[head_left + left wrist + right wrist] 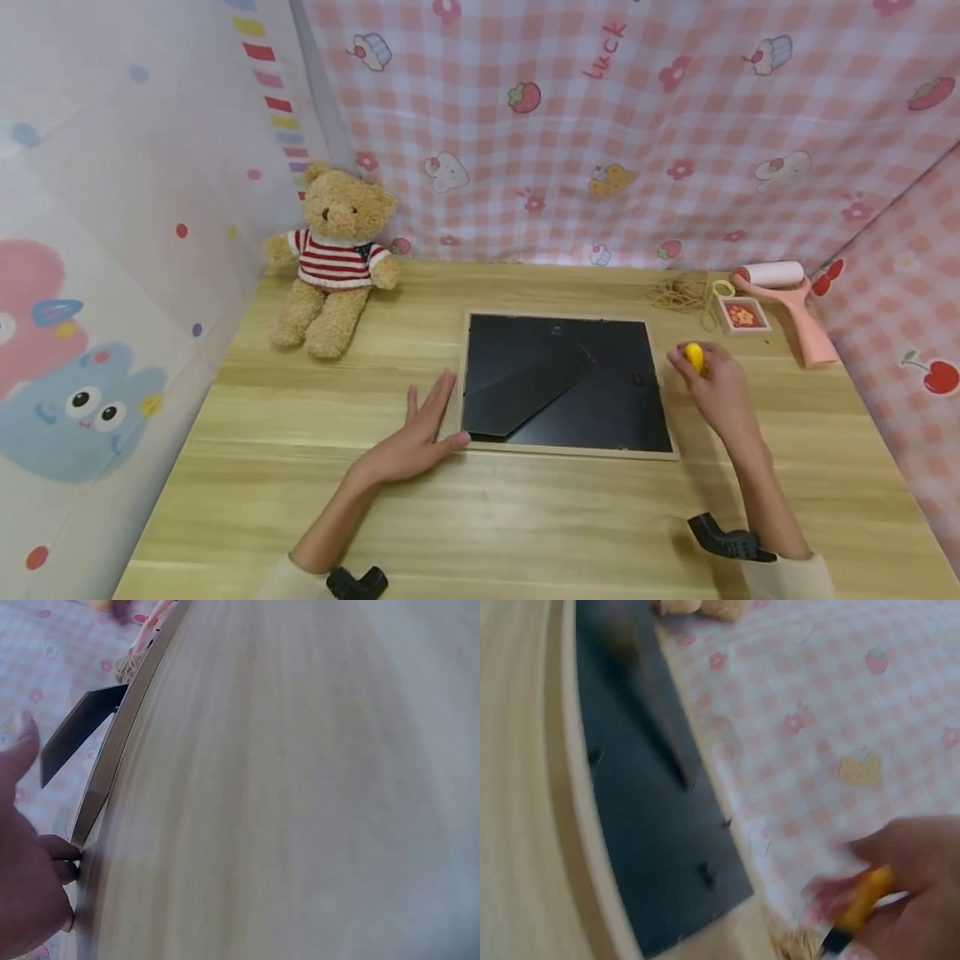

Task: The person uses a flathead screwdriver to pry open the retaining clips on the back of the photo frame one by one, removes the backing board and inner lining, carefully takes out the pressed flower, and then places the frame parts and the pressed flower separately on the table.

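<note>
A picture frame (564,385) lies face down on the wooden table, its black backing and black stand leg (528,390) showing inside a pale wood border. My left hand (416,437) rests at its left edge, fingers stretched along the side and thumb at the near left corner. In the left wrist view the stand leg (79,731) tilts up off the backing. My right hand (712,383), just right of the frame, grips a yellow-handled tool that looks like a screwdriver (866,900), with a black collar below the handle. Its tip is out of view.
A teddy bear (333,262) in a striped sweater sits at the back left. Along the back right are twine (682,292), a small framed box (743,316), a yellow ring (723,288) and a pink-handled lint roller (806,321). Patterned cloth (562,167) hangs behind the table.
</note>
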The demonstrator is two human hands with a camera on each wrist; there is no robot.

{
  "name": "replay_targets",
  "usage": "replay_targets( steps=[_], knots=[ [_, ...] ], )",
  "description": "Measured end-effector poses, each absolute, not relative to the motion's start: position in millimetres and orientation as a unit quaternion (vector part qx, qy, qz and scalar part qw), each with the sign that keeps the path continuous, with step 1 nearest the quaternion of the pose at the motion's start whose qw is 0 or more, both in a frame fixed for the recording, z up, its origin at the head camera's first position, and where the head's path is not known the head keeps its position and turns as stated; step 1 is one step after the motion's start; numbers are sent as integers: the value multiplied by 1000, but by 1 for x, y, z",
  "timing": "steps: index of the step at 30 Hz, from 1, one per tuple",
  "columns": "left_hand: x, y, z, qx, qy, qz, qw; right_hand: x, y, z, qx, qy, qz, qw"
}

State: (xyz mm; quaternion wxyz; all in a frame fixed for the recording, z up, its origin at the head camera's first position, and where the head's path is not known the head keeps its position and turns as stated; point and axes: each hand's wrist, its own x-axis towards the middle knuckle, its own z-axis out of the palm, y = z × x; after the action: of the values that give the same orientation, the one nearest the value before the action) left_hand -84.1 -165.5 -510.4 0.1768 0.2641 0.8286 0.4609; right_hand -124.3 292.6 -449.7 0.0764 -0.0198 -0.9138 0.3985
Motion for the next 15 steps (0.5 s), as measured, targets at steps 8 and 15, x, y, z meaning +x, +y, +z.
replay_targets(
  steps=[8, 15],
  knots=[
    [-85, -157, -510, 243, 829, 474, 169, -113, 216, -401, 13, -747, 640, 180],
    [-87, -162, -520, 285, 830, 461, 133, -115, 168, -432, 121, -754, 646, 21]
  ],
)
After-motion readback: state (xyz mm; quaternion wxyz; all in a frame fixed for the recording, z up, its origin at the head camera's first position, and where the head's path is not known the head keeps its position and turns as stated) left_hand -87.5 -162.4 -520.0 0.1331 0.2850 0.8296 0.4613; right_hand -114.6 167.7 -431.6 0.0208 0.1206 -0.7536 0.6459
